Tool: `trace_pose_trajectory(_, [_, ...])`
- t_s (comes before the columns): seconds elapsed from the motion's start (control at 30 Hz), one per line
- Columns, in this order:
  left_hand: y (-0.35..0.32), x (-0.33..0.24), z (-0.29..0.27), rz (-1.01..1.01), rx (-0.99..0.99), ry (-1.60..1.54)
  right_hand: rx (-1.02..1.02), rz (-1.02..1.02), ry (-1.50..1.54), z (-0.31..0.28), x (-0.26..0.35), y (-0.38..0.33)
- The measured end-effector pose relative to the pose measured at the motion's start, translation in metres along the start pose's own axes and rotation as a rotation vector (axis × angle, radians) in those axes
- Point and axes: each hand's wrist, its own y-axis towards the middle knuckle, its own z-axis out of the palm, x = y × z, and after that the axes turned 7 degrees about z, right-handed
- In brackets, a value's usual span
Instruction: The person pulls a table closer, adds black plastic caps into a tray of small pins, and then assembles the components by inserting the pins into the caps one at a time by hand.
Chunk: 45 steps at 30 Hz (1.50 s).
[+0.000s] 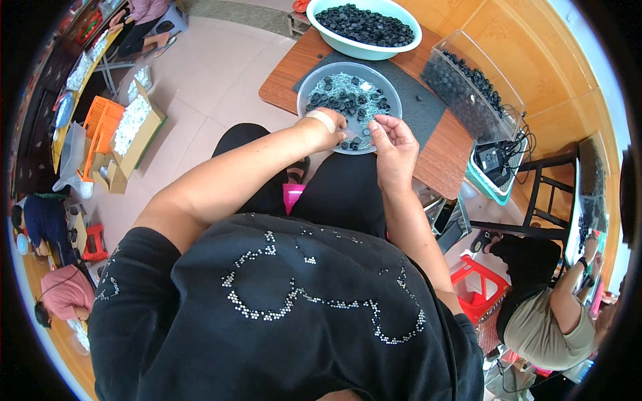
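A clear round bowl (303,85) stands at the table's near edge, in front of my lap. Thin silvery metal pieces and small black round parts (344,101) lie in it. My left hand (326,130), with a pale band around it, is over the bowl's near left rim; its fingers are curled closed and whatever they hold is hidden. At the near right rim, my right hand (396,142) pinches thumb and forefinger together over the bowl. Anything between those fingertips is too small to name.
A pale green basin (364,50) heaped with black parts stands behind the bowl. To its right is a clear bin (468,87) of similar parts on the wooden table (284,80). A red stool (478,287) and a seated person (548,321) are at right; boxes (144,130) stand left.
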Motion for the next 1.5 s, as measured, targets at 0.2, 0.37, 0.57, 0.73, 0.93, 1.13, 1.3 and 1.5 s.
trace_pose_trajectory(0.2, [0.011,-0.012,0.003,-0.079,0.216,0.206,-0.052,-0.012,0.014,-0.002,-0.004,0.001])
trace_pose_trajectory(0.37, [0.01,-0.004,0.011,-0.003,-0.013,0.146,-0.051,-0.008,0.053,0.0,-0.005,0.002])
trace_pose_trajectory(0.57, [0.004,0.004,-0.011,-0.184,-0.14,-1.265,-0.067,-0.011,0.025,-0.003,-0.008,0.003])
trace_pose_trajectory(0.73, [-0.021,0.0,-0.022,-0.135,-0.129,-1.719,-0.014,-0.131,-0.002,0.007,-0.004,-0.004])
trace_pose_trajectory(0.93, [-0.04,-0.017,-0.021,-0.079,-0.139,-1.785,0.005,-0.209,-0.226,0.011,-0.009,-0.011])
trace_pose_trajectory(1.13, [-0.051,-0.028,-0.021,-0.073,-0.132,-1.813,-0.039,-0.315,-0.383,0.012,-0.008,-0.013])
trace_pose_trajectory(1.3, [-0.054,-0.034,-0.023,-0.167,-0.122,-1.826,-0.043,-0.317,-0.384,0.012,-0.008,-0.013])
trace_pose_trajectory(1.5, [-0.051,-0.024,-0.018,-0.117,0.049,-1.922,-0.032,-0.331,-0.374,0.014,-0.004,-0.015])
